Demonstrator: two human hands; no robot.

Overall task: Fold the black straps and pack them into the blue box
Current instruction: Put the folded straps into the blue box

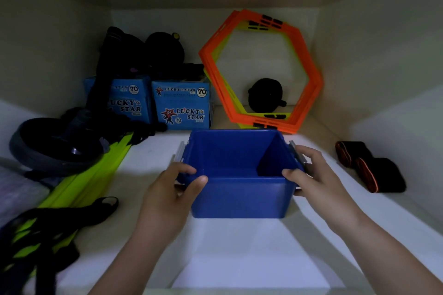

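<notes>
Two blue cartons stand side by side at the back of the shelf (239, 258), left of centre. The right carton (182, 108) reads "LUCKY STAR" twice, with a "70" in a white circle at its upper right corner and a smaller "70" lower down beside a star figure. The finer lines of print are too blurred to read. The left carton (129, 103) shows the same "STAR", "70" and a small "Blue", but a dark bundle hanging in front of it covers the start of the words.

The blue box (239, 196) sits open at the middle of the shelf, nothing visible inside it. The left hand (175, 189) grasps its near left corner, thumb over the rim. The right hand (309, 175) grasps the right side, thumb on the rim and fingers by a grey side clip.

The black straps (374, 167), edged in orange, lie folded toward the right edge of the shelf, apart from the box.

Orange hexagonal frames (306, 60) lean against the back wall; a round black thing (266, 94) behind them cannot be identified. Along the left edge, yellow-green slats (96, 170) tangled in black webbing run out of view, and the dark heap above them is too dim to make out.
</notes>
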